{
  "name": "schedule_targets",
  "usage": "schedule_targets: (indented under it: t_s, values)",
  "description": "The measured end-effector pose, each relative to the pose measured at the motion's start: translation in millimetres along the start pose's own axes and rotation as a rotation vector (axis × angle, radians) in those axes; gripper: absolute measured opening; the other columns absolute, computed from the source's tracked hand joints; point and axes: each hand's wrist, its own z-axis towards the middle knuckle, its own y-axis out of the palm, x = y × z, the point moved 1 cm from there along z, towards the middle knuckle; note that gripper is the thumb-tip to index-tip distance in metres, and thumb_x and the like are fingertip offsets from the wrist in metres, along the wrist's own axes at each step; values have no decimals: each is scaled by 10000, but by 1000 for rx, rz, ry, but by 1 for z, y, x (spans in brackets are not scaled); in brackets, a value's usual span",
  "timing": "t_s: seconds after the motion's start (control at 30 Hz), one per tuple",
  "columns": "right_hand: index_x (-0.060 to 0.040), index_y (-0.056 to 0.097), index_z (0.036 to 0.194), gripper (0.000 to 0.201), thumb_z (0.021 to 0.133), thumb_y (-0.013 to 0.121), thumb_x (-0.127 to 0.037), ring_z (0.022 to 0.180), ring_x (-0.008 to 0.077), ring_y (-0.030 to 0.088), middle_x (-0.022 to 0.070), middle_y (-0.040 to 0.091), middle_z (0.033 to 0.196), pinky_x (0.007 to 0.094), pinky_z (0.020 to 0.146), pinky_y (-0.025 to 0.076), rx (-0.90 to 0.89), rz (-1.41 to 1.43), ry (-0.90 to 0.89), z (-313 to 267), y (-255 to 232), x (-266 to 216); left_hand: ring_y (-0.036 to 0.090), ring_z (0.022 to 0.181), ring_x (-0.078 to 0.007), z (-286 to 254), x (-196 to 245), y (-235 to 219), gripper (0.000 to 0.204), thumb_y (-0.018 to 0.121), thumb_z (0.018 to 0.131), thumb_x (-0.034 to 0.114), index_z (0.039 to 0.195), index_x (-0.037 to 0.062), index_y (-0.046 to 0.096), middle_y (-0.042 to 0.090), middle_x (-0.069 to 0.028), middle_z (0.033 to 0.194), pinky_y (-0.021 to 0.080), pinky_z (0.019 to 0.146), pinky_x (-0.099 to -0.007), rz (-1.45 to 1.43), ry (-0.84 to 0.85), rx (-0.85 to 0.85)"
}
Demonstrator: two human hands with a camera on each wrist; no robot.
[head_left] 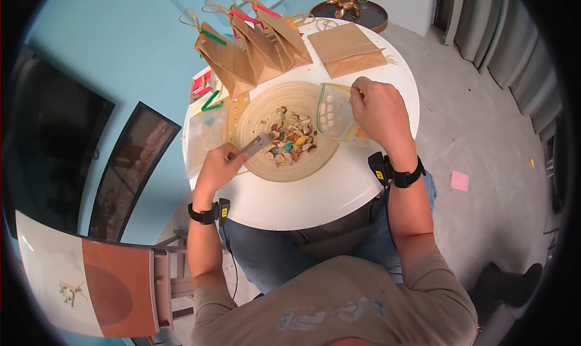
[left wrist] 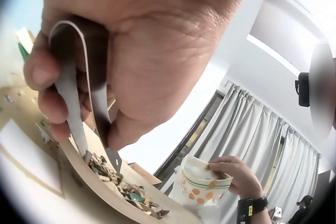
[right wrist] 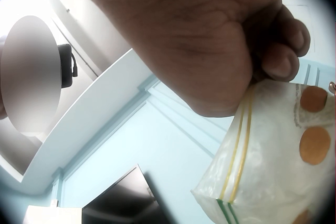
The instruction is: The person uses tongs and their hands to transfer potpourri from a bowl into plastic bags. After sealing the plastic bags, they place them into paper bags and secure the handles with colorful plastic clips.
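Observation:
In the head view my left hand (head_left: 216, 167) holds metal tongs (head_left: 255, 145) whose tips reach over a wide, pale round bowl (head_left: 254, 113). Dried, multicoloured pieces (head_left: 290, 141) like potpourri lie heaped in it. The left wrist view has the bent end of the tongs (left wrist: 67, 90) in my palm, with fingers and thumb on the two arms. At the bowl's right side my right hand (head_left: 382, 113) pinches the top of a clear zip bag (head_left: 339, 113) with white and orange dots. In the right wrist view the bag (right wrist: 268, 155) hangs below my curled fingers, striped yellow and green.
Several brown paper bags with handles (head_left: 233, 68) stand behind the bowl, and another paper bag (head_left: 345, 49) lies at back right. Green and red strips (head_left: 209, 101) and a clear plastic sheet (head_left: 204, 134) are on the left of the white round table (head_left: 290, 207).

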Motion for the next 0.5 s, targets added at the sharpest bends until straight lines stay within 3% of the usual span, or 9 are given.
schedule_targets:
  t_s: [0.07,0.17,0.27,0.5]
  values:
    - [43,779,910,240,1033,663,-127,775,483,752,296,739,813,546,776,612,-9,-5,0,0,1,-2,588,647,-165,-2,6,8,314,871,993,258,956,-32,755,675,-115,724,479,618,-357,-42,-6,-24]
    - [46,777,908,247,1035,656,-130,774,484,751,301,737,816,547,778,612,-7,-8,-9,0,4,-4,600,635,-185,-5,22,12,327,886,971,277,974,-25,758,683,-127,732,493,621,-362,71,31,-6]
    - [48,774,900,248,1031,655,-126,774,488,748,305,734,815,549,780,611,-12,-5,-11,-1,7,-5,747,723,-395,-8,36,12,397,910,911,347,990,-18,776,739,-234,779,573,693,-467,118,75,8]
    - [50,771,885,256,1029,645,-119,769,495,742,309,725,805,546,778,610,-30,-10,-11,-1,9,-9,752,780,-460,0,58,15,376,881,927,345,987,-9,767,742,-246,786,581,711,-492,174,120,-42]
